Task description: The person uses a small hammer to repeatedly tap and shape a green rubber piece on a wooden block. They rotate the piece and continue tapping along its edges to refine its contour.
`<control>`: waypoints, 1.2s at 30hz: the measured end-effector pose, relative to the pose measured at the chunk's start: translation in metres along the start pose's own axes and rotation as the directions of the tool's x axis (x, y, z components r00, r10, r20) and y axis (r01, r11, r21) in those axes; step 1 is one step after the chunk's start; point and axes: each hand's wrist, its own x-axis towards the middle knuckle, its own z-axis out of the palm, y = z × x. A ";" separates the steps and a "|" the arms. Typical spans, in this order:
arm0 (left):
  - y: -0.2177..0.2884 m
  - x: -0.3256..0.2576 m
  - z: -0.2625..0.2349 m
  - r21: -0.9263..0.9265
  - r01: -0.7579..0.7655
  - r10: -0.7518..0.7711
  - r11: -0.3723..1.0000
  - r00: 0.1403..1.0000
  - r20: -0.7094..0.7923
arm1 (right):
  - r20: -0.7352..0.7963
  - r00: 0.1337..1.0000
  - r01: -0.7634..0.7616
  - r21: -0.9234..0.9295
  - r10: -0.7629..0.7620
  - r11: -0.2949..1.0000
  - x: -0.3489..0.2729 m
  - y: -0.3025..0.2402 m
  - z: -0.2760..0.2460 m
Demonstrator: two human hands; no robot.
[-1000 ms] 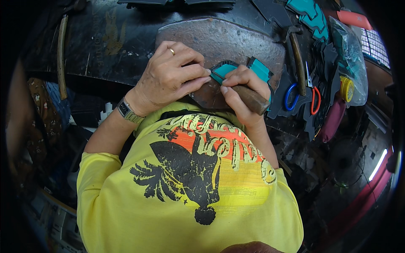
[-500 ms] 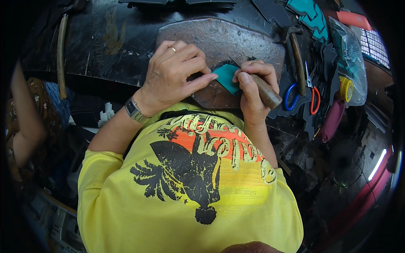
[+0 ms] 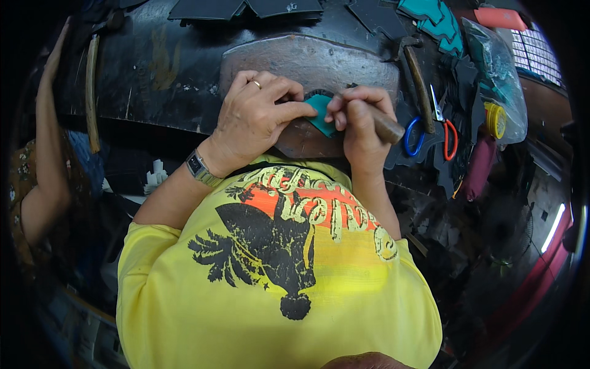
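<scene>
A small teal piece of sheet material with a dark far edge rests on a worn, dark slab. My left hand pinches its left side between thumb and fingers. Closed around the wooden handle of an awl, my right hand sits at the right side of the piece, fingertips next to it. The awl's metal tip is hidden behind the fingers now.
Right of the slab lie a hammer, scissors with blue and red handles, teal pieces, a plastic bag and a yellow roll. Black pieces lie behind. Another person's arm is at left, near a wooden handle.
My right hand has shifted slightly left over the teal piece, and the awl's tip has gone out of sight. The other person's arm has risen. My view has shifted slightly.
</scene>
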 end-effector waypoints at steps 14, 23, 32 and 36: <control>0.017 0.011 0.001 0.116 -0.072 0.059 0.991 0.992 0.113 | -0.013 0.928 -0.016 -1.000 -0.373 -0.003 0.014 -0.052 -0.090; 0.025 0.014 -0.012 0.149 -0.213 0.163 0.966 0.942 0.293 | 0.019 0.939 -0.033 -0.989 -0.343 -0.146 0.057 -0.047 -0.135; 0.030 0.007 -0.016 0.185 -0.252 0.160 0.950 0.901 0.402 | -0.024 0.951 0.064 -0.960 -0.307 0.273 0.049 -0.084 -0.098; 0.034 0.004 -0.015 0.170 -0.215 0.112 0.962 0.874 0.473 | 0.144 0.973 0.227 -0.751 -0.182 0.619 -0.012 -0.086 -0.057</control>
